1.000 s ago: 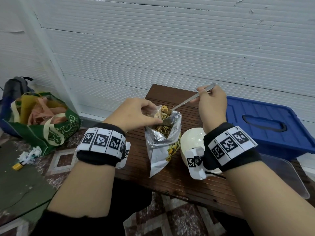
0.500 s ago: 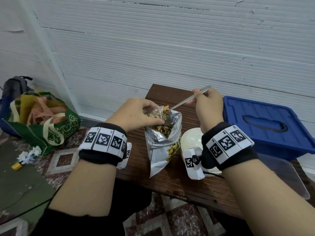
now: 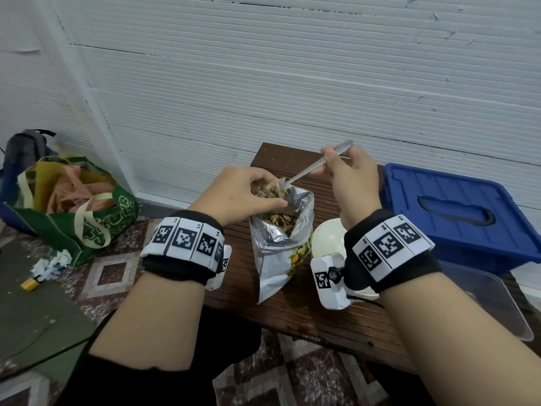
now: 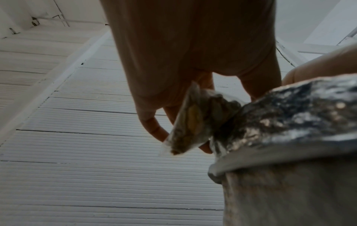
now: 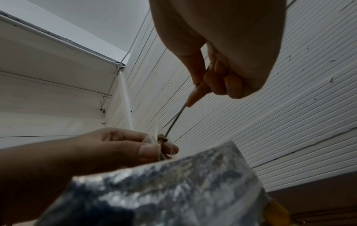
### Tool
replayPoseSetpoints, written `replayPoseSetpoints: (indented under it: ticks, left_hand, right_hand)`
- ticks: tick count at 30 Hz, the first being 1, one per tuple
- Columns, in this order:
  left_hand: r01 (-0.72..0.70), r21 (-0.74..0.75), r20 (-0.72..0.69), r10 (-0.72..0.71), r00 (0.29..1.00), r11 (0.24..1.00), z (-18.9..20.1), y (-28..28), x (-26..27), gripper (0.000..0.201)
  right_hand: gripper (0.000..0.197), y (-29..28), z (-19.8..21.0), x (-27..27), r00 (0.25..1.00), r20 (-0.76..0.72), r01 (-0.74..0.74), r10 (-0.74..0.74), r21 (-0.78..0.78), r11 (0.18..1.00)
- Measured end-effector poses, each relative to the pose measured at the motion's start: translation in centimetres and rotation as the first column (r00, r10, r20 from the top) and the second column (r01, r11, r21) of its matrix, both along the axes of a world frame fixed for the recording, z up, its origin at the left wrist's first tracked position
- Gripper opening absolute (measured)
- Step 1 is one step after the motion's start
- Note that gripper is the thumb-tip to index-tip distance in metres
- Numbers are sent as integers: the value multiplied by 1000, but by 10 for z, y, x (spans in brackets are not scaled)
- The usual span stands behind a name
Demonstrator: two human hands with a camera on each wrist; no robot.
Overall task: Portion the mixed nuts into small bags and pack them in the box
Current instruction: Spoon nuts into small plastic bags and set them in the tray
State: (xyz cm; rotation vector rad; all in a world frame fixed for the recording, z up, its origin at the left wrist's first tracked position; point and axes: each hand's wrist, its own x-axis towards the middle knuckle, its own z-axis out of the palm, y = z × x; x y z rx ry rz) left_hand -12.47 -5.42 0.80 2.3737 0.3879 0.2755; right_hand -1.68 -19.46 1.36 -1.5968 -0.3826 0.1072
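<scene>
Tipping: my right hand [image 3: 352, 183] pinches the spoon [image 3: 319, 164] handle, and I've raised it steeper than a second ago, bowl end now at the small bag's mouth.
Holding: my left hand [image 3: 237, 194] pinches the small bag [image 4: 190, 122] open above the foil nut pouch [image 3: 281, 241].
Meaning: I judge this scoop delivered; the bag looks partly filled.
Box: blue box [image 3: 456, 212] waits, lid on.

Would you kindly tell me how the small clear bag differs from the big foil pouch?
The small clear bag is transparent and pinched in the left hand; the foil pouch is opaque, silver-lined, far larger, and stands on the bench. Both are open-topped and hold nuts.
</scene>
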Motion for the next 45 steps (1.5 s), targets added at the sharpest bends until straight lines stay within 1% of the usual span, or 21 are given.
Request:
replayPoseSetpoints:
  ticks: [2,4,7,10,14,17,20,21,23,24,25,26,28,29,31,34,37,39,41,45]
  left_hand:
    - [-12,-13,15,12,1000,1000,-1,0,1,32]
    - [-32,-42,31,34,999,999,-1,0,1,32]
    - [-51,-90,54,56,997,995,-2,1,1,29]
    - [-47,-147,71,58,996,988,-1,3,0,25]
    - [-56,-214,97,78,992,975,0,4,-1,25]
    - [-66,-246,115,97,989,967,-3,7,0,41]
    - [-78,-266,120,113,986,961,-5,12,0,37]
    - [-74,-272,120,111,987,959,-6,14,0,40]
    - [-67,-272,116,101,988,960,-5,15,-1,54]
    - [-67,-274,118,102,988,959,-4,15,-1,57]
    - [-64,-280,127,103,987,958,-4,14,-1,54]
    - [-59,-289,142,103,984,955,-3,14,-2,48]
    - [-41,-319,180,103,978,947,-1,13,-3,30]
    - [-33,-337,200,106,974,941,2,13,-4,25]
    - [-15,-370,241,112,964,929,5,12,-5,25]
    - [15,-394,297,112,948,919,9,8,-4,27]
    - [56,-437,349,112,930,897,11,2,-3,29]
    - [70,-455,360,111,926,888,12,-1,-2,34]
    - [77,-458,357,104,928,886,13,-7,-1,34]
    - [86,-453,343,84,935,888,13,-15,2,35]
  right_hand:
    - [12,-3,3,-1,998,60,-28,26,40,999]
    - [13,-5,6,-3,987,157,-51,40,68,996]
    - [13,-9,13,-5,948,316,-74,39,101,992]
    - [10,-12,17,-5,919,394,-70,12,133,989]
    - [11,-17,23,-3,907,417,-27,-55,190,981]
    - [12,-20,24,-2,902,414,27,-119,220,975]
    - [12,-22,23,0,907,377,88,-188,268,960]
    - [12,-23,23,1,907,363,111,-211,277,954]
    - [13,-24,21,2,907,332,165,-258,284,945]
    - [13,-24,19,3,909,311,191,-278,282,940]
    - [13,-25,17,4,911,288,216,-295,274,937]
    - [12,-26,15,5,914,266,237,-306,262,936]
    - [10,-27,9,6,920,237,263,-311,213,941]
    - [9,-28,6,5,924,236,264,-300,171,949]
    - [11,-28,-4,3,935,259,240,-243,42,970]
    - [12,-23,-20,-5,954,278,156,-107,-158,975]
    - [9,-19,-32,-13,959,283,84,-2,-275,958]
    - [7,-19,-34,-14,958,287,86,0,-289,953]
    - [7,-21,-30,-13,957,286,121,-49,-242,963]
    - [14,-25,-13,-13,903,399,242,-157,-172,955]
